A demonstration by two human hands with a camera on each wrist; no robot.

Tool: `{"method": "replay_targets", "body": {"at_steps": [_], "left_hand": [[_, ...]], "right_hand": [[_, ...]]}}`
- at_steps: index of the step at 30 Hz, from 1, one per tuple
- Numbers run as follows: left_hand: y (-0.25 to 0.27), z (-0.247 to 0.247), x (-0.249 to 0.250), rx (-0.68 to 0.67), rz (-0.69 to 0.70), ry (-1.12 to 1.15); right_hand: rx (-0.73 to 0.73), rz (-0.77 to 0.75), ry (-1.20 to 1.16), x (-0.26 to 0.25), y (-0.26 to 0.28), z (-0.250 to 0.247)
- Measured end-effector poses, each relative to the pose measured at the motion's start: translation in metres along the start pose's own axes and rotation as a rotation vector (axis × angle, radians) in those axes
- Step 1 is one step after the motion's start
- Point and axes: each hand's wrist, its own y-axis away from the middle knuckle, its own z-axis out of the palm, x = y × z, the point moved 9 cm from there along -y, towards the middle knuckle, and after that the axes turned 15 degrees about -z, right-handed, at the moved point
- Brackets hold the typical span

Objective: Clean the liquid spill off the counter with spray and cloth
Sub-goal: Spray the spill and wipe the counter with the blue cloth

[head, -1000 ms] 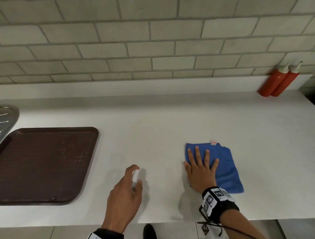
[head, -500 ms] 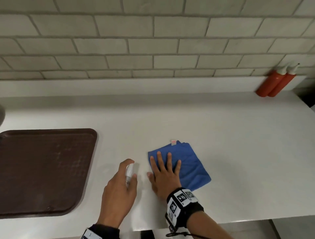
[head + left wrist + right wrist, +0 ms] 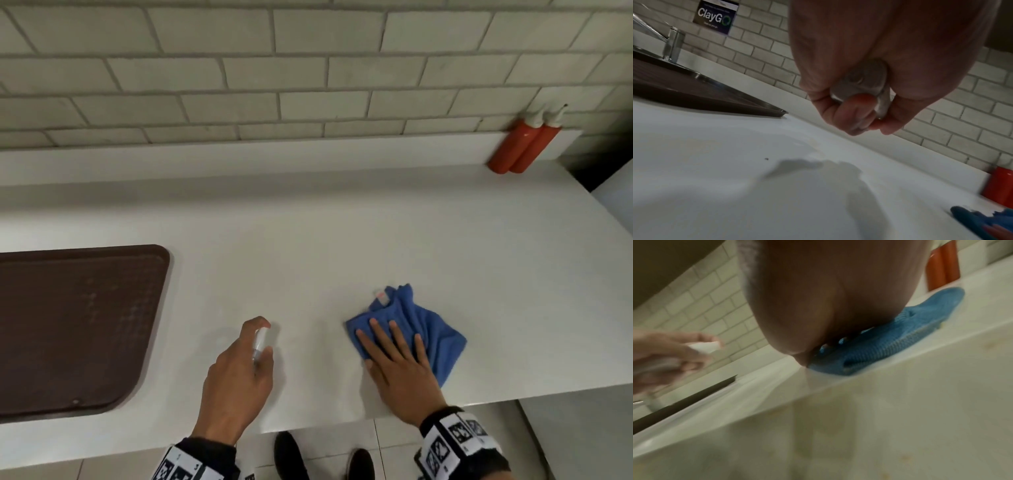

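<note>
the blue cloth (image 3: 424,325) lies bunched on the white counter (image 3: 342,246) at lower right of the head view, the right hand (image 3: 399,370) flat on it with fingers straight. lower centre, the left hand (image 3: 236,380) curls around a small clear spray bottle (image 3: 259,344). a brown tray (image 3: 78,325) sits at left, two red bottles (image 3: 524,147) at upper right.

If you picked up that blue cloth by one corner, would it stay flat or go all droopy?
Probably droopy: the blue cloth is already bunched into soft folds under the right hand, so it looks limp. It likely weighs little, being thin fabric. Pushed, it seems to slide on the smooth white counter rather than roll.
</note>
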Motion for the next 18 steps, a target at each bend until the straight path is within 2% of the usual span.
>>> {"method": "replay_targets", "body": {"at_steps": [3,6,8,11,14,18], "left_hand": [[0.015,0.008,0.001,0.016,-0.018,-0.018],[0.028,0.017,0.007,0.029,-0.031,-0.028],[0.037,0.018,0.012,0.059,-0.046,-0.015],[0.050,0.021,0.015,0.098,-0.065,0.001],[0.062,0.026,0.011,0.122,-0.100,0.003],[0.081,0.040,0.008,0.117,-0.144,0.018]], "right_hand": [[-0.008,0.069,-0.005,0.020,-0.020,-0.005],[-0.025,0.084,-0.014,0.004,-0.042,-0.004],[-0.006,0.003,0.013,-0.018,-0.041,-0.002],[0.038,-0.206,0.048,-0.047,-0.018,0.007],[0.062,-0.354,0.039,-0.055,0.011,0.009],[0.096,-0.415,0.013,-0.042,0.039,0.007]]}}
